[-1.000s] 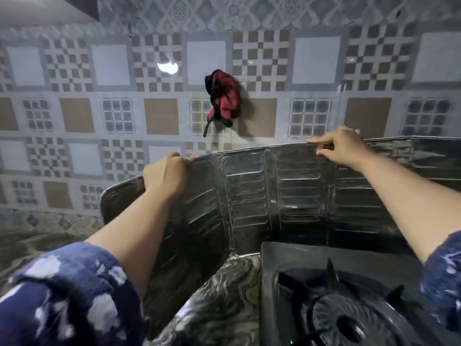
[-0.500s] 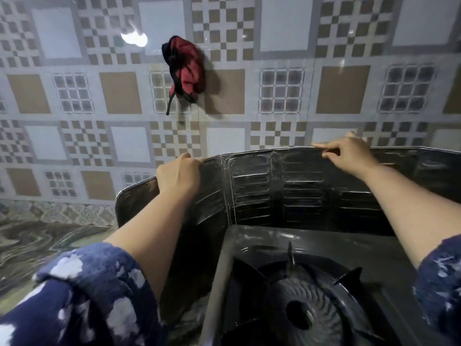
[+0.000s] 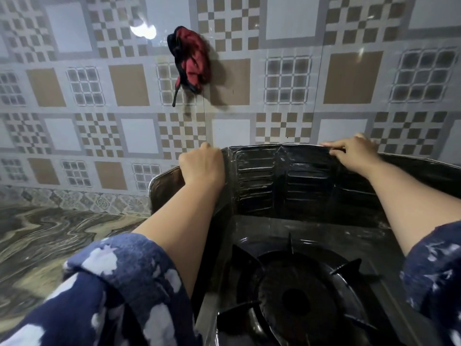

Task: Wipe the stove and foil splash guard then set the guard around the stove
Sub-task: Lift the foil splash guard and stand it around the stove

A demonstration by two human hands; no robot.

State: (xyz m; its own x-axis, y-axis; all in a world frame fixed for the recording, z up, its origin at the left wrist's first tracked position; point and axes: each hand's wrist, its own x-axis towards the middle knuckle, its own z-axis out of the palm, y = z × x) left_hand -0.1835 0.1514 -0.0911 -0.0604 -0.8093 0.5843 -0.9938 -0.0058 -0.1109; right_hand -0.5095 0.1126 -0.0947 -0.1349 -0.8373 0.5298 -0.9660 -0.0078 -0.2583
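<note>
The dark, ribbed foil splash guard (image 3: 294, 181) stands upright behind and to the left of the black gas stove (image 3: 294, 290), curving around its back edge. My left hand (image 3: 202, 166) grips the guard's top edge at the left bend. At the top edge further right, my right hand (image 3: 354, 151) pinches the guard with its fingers. The stove's burner and pan supports show at the lower right. The guard's left panel is partly hidden behind my left forearm.
A red and black cloth (image 3: 192, 61) hangs on the tiled wall (image 3: 349, 81) above the guard. The marbled countertop (image 3: 45, 240) stretches to the left of the stove. The guard stands close to the wall.
The guard has come in closer around the stove, its left panel now tight against the stove's left side. Both hands kept their hold on the top edge.
</note>
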